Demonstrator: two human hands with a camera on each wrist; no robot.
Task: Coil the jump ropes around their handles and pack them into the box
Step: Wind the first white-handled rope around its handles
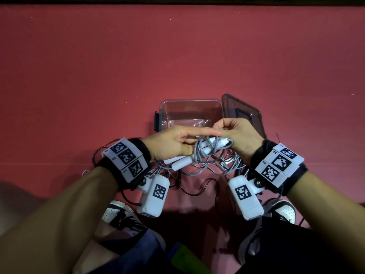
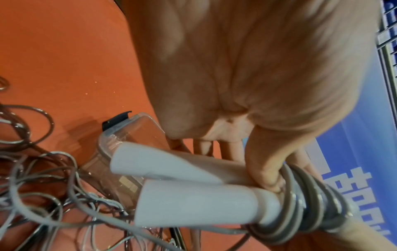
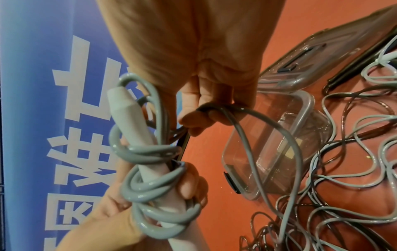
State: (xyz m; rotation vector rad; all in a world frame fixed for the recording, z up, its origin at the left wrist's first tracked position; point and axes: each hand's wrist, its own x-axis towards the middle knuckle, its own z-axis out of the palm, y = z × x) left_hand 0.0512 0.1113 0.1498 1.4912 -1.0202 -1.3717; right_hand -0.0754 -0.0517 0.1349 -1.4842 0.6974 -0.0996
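Note:
My left hand grips two white handles held side by side, and its thumb presses on the grey rope coils wound round their necks. Just right of it, my right hand pinches a strand of the same grey rope, which trails down to the floor. Several turns wrap the handles. The clear box stands open and empty just behind both hands.
The box's dark lid lies to its right. Loose grey rope and a dark rope tangle on the red floor under my hands. A pair of black handles lies by the lid. My shoes are close below.

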